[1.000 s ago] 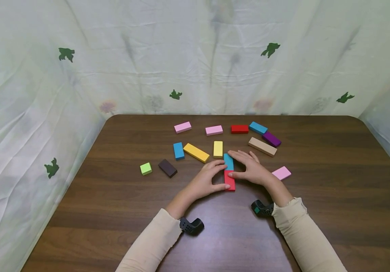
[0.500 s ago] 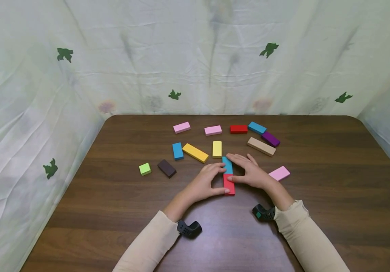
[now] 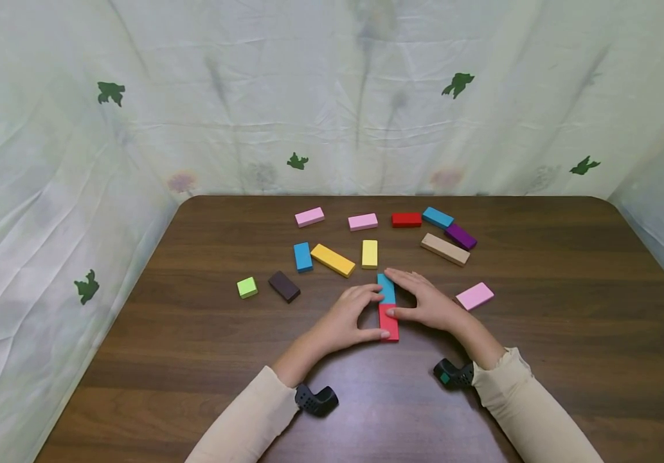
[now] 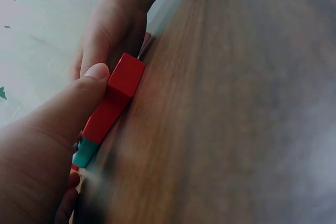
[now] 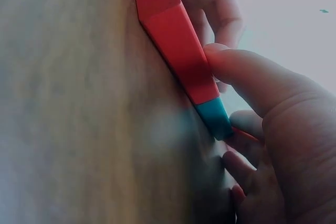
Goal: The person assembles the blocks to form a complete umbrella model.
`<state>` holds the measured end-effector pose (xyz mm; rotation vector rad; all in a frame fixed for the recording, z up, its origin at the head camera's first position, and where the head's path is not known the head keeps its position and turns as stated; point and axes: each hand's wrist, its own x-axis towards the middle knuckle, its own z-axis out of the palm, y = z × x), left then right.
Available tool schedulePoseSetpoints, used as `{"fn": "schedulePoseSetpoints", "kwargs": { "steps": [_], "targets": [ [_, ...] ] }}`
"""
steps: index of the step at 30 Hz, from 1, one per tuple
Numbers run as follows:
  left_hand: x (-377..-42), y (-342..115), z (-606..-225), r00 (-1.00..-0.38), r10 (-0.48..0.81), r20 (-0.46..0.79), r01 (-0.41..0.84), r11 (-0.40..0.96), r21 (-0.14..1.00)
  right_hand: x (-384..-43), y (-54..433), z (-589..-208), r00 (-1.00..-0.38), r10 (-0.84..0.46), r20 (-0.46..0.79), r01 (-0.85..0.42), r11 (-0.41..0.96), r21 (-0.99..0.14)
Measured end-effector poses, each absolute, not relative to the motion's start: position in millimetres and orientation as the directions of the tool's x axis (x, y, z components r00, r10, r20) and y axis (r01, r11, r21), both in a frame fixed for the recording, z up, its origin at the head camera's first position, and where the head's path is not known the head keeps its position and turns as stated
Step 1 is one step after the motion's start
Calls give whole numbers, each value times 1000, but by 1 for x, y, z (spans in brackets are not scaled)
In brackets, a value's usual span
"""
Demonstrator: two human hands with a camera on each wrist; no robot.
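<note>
We're sliding red block (image 3: 391,324) + blue block (image 3: 387,292), end to end on surface (image 3: 181,360), twd us, away from yellow block (image 3: 369,254). L hand (image 3: 340,321) & R hand (image 3: 432,308): bent fingers gripping both; prob. we're keeping the join aligned.

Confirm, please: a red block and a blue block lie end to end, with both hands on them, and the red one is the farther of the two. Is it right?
Not quite: the red block is the nearer one, and the blue block is the farther, as the head view shows. They do lie end to end, with the left hand and right hand on them.
</note>
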<state>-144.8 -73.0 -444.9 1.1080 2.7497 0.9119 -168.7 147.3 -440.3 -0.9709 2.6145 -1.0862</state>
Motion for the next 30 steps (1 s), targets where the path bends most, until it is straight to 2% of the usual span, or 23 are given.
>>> {"fn": "schedulePoseSetpoints", "kwargs": {
  "steps": [12,30],
  "targets": [
    [-133,-76,-448,-731,647,216,646,554,526,-156,145,-440,-792,-604,88,-486,537,-689],
    [-117,-78,-445,-735,648,200,639,563,525,-147,142,-442,-803,-593,64,-462,550,-696]
  ]
}}
